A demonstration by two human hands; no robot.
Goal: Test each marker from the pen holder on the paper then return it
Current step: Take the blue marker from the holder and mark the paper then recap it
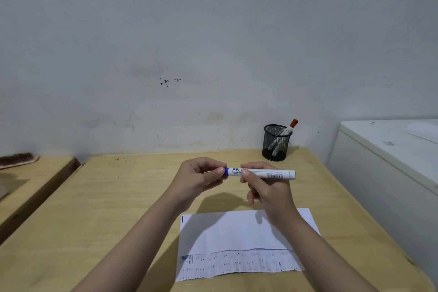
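1. Hands meet above the wooden desk: the left hand pinches the blue cap end of a white marker, and the right hand grips the barrel, which lies level, its tail pointing right.
2. Whether the cap is coming off or going on, I cannot tell; it looks seated or nearly so.
3. Paper lies on the desk nearer the person, under the right wrist, with a short blue stroke at its upper left corner and printed marks along its near edge.
4. Back by the wall stands the black mesh pen holder, well apart from the hands, with a red-capped marker leaning out and other white barrels inside.
5. Risks, as I judge them: a stiff cap giving way suddenly could jerk the tip across fingers; the loose sheet may slide under a stroke since neither hand pins it; a careless return could tip the light holder.
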